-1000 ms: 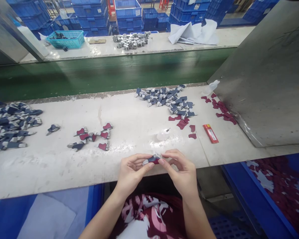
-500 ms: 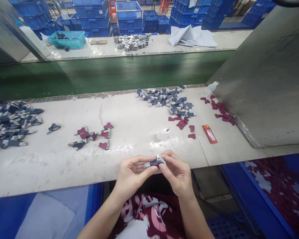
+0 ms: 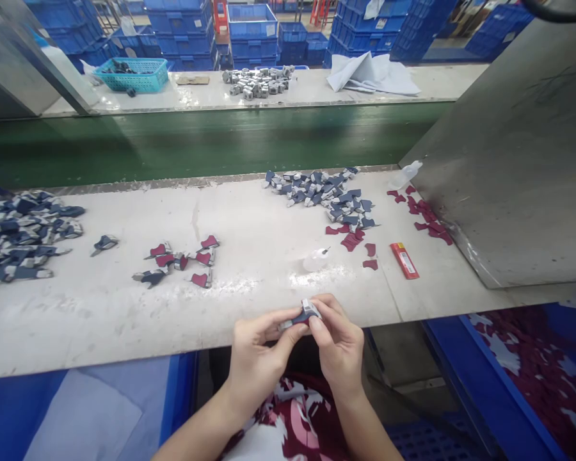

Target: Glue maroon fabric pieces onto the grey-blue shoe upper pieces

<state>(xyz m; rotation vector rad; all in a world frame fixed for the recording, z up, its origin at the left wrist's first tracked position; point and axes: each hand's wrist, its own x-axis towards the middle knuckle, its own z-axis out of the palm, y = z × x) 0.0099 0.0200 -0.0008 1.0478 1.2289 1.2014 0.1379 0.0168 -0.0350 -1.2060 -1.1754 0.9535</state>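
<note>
Between both hands, just over the table's front edge, is a small grey and dark blue part with a dark red face [image 3: 306, 313]. My left hand [image 3: 262, 349] pinches its left end between thumb and fingers. On its right end, my right hand [image 3: 338, 342] is closed, the thumb pressed against the red face. Beyond the hands a small clear bottle with a thin dark tip [image 3: 315, 259] lies on the table. To the left lies a loose group of similar parts, most with red faces [image 3: 204, 258]. Dark red cut pieces [image 3: 352, 239] lie to the right.
Piles of blue and grey parts lie at the back [image 3: 317, 192] and far left [image 3: 24, 237]. A red packet [image 3: 404, 260] and a metal panel [image 3: 509, 160] are on the right. Blue bins [image 3: 489, 378] stand below the table edge. A green belt [image 3: 221, 141] runs behind.
The held part has tilted slightly, its right end turned, and my right thumb has shifted a little on it. The loose parts on the table have not moved.
</note>
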